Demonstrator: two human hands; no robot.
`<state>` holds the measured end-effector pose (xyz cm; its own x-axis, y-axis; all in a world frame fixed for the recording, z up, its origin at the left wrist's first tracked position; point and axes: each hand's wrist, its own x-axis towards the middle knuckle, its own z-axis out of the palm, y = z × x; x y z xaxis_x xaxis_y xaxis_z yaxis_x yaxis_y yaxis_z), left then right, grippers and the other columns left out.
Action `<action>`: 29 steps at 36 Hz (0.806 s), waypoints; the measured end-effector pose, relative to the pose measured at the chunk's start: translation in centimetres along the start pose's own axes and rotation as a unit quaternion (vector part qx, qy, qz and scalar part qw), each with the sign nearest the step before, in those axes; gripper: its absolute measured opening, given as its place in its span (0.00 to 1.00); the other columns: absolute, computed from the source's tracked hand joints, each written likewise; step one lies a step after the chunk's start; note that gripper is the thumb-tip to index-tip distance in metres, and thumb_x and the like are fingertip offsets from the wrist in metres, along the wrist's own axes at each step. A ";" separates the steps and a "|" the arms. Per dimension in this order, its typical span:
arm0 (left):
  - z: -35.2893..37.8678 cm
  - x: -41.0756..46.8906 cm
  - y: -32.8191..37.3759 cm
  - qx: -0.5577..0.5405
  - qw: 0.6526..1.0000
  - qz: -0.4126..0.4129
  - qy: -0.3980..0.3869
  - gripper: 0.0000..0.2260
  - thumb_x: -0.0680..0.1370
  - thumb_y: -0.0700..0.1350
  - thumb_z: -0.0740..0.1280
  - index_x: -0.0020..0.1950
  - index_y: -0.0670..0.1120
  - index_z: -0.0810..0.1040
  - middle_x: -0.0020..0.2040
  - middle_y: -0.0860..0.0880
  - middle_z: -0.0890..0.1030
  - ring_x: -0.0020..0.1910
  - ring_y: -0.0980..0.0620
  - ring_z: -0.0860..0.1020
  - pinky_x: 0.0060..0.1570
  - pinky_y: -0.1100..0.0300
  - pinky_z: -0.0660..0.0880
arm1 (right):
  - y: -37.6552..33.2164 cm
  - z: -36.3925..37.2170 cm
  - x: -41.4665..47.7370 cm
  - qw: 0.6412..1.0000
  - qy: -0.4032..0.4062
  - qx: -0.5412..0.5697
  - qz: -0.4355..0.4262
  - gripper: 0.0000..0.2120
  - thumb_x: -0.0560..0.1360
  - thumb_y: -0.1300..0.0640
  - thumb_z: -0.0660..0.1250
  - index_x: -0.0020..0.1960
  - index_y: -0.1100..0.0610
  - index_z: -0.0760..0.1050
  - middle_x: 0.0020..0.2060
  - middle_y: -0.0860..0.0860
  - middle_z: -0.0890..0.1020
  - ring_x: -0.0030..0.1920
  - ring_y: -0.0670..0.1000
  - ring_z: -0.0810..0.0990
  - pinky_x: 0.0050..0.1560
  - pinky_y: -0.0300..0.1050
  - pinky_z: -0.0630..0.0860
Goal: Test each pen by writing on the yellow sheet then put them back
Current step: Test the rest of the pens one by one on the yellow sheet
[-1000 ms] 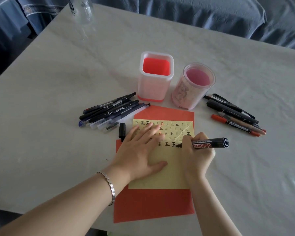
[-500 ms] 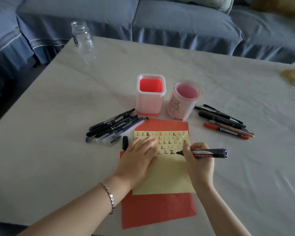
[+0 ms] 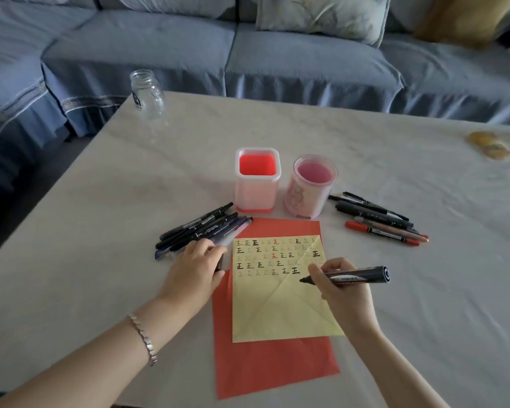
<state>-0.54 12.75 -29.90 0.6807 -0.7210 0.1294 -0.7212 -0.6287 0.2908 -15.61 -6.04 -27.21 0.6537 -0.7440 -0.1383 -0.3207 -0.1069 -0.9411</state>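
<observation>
- Marker (image 3: 357,276) was pinched in the right hand (image 3: 345,295), its bare tip just over the yellow sheet (image 3: 277,313).
- Its cap (image 3: 220,262) lay at the sheet's left edge under the left hand (image 3: 193,270); whether it was gripped could not be told.
- Capping straight on was judged best.

Only thing I can actually read is on the yellow paper sheet (image 3: 277,313): rows of the character 正 filling its 12 o'clock half, mostly black, some grey, a couple red. The fat black marker (image 3: 354,276) at its 3 o'clock has a label, too blurry. Same for the print on the dark pens (image 3: 200,228) at 10 o'clock.
</observation>
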 end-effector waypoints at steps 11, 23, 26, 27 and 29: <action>-1.5 1.2 1.3 -0.082 0.996 -0.027 -0.030 0.11 0.74 0.45 0.70 0.53 0.42 0.76 0.50 0.49 0.70 0.38 0.53 0.70 0.38 0.62 0.64 | -0.4 -0.5 -0.5 0.999 -0.008 0.035 0.015 0.11 0.71 0.60 0.71 0.36 0.58 0.69 0.19 0.43 0.70 0.21 0.42 0.65 0.24 0.33 0.64; -3.7 0.6 7.6 -0.394 0.914 -0.092 -0.036 0.09 0.79 0.44 0.61 0.59 0.52 0.73 0.55 0.56 0.75 0.52 0.68 0.72 0.49 0.80 0.64 | -3.7 -1.6 -1.7 0.969 -0.040 0.239 0.053 0.14 0.76 0.51 0.58 0.44 0.60 0.77 0.30 0.56 0.80 0.29 0.49 0.73 0.28 0.40 0.67; -4.4 0.5 8.7 -0.439 0.892 -0.098 -0.054 0.13 0.78 0.42 0.63 0.62 0.51 0.73 0.48 0.54 0.78 0.43 0.66 0.76 0.45 0.77 0.67 | -4.5 -2.0 -2.1 0.964 -0.058 0.257 0.026 0.23 0.70 0.45 0.55 0.44 0.62 0.78 0.32 0.59 0.81 0.30 0.50 0.75 0.28 0.39 0.68; -4.7 0.5 9.0 -0.465 0.878 -0.099 -0.055 0.12 0.78 0.41 0.65 0.61 0.50 0.74 0.44 0.54 0.79 0.38 0.67 0.76 0.42 0.76 0.68 | -4.7 -2.1 -2.2 0.963 -0.061 0.261 0.020 0.23 0.70 0.45 0.55 0.44 0.63 0.78 0.31 0.60 0.81 0.29 0.50 0.75 0.28 0.39 0.68; -5.1 0.5 9.6 -0.510 0.852 -0.105 -0.052 0.11 0.75 0.39 0.68 0.56 0.46 0.77 0.37 0.54 0.80 0.32 0.67 0.75 0.37 0.75 0.68 | -5.0 -2.3 -2.3 0.960 -0.067 0.272 0.014 0.23 0.69 0.46 0.55 0.43 0.64 0.78 0.30 0.61 0.81 0.29 0.51 0.75 0.28 0.38 0.69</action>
<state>-6.49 7.89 -22.19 0.7276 -0.6791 -0.0975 -0.0615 -0.2062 0.9766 -17.09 -5.35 -21.43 0.7435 -0.6469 -0.1696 0.0419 0.2982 -0.9536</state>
